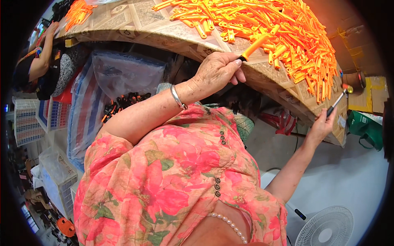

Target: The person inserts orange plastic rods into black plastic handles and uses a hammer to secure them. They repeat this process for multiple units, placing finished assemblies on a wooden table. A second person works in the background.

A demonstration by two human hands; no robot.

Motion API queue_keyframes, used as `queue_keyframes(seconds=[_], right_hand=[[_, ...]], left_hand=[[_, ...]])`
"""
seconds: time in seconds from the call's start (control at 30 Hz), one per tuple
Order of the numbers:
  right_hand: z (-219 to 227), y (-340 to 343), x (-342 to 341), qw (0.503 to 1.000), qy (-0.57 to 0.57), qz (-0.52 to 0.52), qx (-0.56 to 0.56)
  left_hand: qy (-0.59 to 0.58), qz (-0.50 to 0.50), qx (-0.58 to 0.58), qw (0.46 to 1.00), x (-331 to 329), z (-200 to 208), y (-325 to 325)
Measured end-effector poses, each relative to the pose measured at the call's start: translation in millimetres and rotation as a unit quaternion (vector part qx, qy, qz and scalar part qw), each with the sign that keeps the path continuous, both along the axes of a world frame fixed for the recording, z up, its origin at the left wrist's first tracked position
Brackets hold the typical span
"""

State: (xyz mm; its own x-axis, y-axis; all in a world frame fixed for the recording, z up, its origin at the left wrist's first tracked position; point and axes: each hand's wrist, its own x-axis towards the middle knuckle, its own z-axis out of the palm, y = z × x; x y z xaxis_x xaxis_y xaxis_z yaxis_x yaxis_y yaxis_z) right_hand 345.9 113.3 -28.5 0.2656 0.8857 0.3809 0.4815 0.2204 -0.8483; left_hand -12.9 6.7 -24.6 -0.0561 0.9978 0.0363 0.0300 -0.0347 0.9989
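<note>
My left hand [221, 70] is closed in a pinch near the table's edge. Between thumb and fingers it grips the black end of an orange plastic handle [255, 46], which points up and to the right over the table. Off to the right, my right hand [322, 126] is closed round the dark grip of a thin tool with a silver shaft [337, 101]. The shaft's far end is close to a small yellow and red piece [348, 88]; whether they touch I cannot tell. A big heap of loose orange plastic pieces [283, 37] lies on the table, beyond both hands.
The wood-patterned table [143, 24] curves across the top. A smaller orange pile [78, 14] lies far left, near another person's arm [43, 53]. Cardboard [371, 92] and a green bag [365, 129] are at right, a white fan [326, 229] below, plastic crates [28, 121] at left.
</note>
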Motion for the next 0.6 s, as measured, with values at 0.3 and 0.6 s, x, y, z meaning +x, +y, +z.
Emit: queue_keyframes(seconds=[0.3, 0.6], right_hand=[[-12, 67, 58, 0.943, -0.326, -0.022, -0.059], [3, -81, -130, 0.905, 0.225, 0.348, -0.098]], left_hand=[[0.158, 0.012, 0.13, 0.979, 18, 18, -8], [0.177, -0.104, 0.038, 0.978, 27, 15, -21]])
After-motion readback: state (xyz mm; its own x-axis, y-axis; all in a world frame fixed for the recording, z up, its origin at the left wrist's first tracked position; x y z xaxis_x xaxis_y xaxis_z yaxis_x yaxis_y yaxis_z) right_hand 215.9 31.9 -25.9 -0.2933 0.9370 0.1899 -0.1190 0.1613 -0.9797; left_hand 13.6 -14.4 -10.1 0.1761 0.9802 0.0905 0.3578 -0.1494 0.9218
